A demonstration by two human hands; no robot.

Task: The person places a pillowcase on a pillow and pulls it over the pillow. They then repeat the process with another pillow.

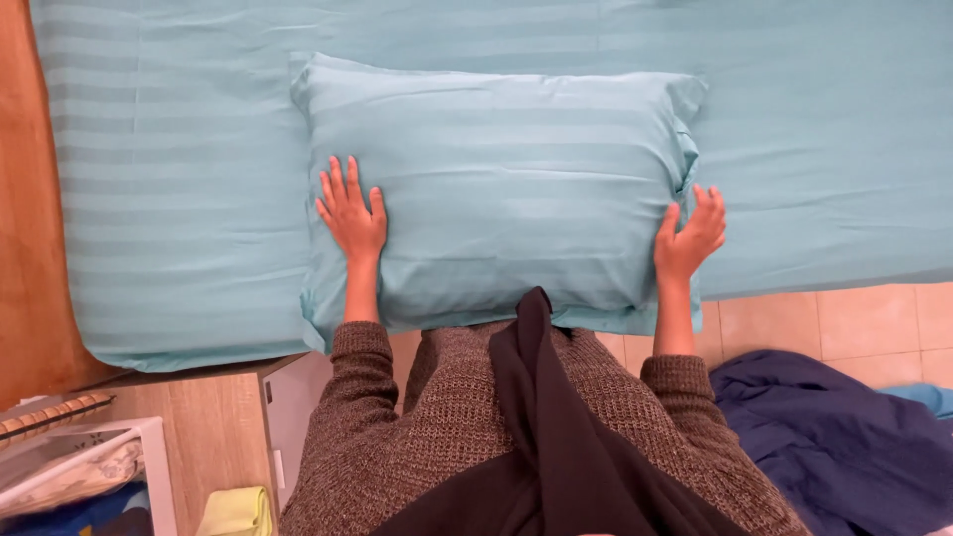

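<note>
A teal striped pillow (506,189) lies on a bed covered with a matching teal striped sheet (179,199). My left hand (350,210) rests flat on the pillow's left part, fingers spread. My right hand (689,235) presses against the pillow's right edge, fingers apart and slightly curled. The pillow's near edge hangs a little over the bed's side, just in front of my body. I wear a brown knitted sweater with a dark scarf hanging down the front.
A dark blue cloth (834,437) is heaped on the tiled floor at the right. At the lower left stands a wooden bedside unit (213,427) with a clear bag and a yellow cloth (238,511). A wooden headboard (25,248) runs along the left.
</note>
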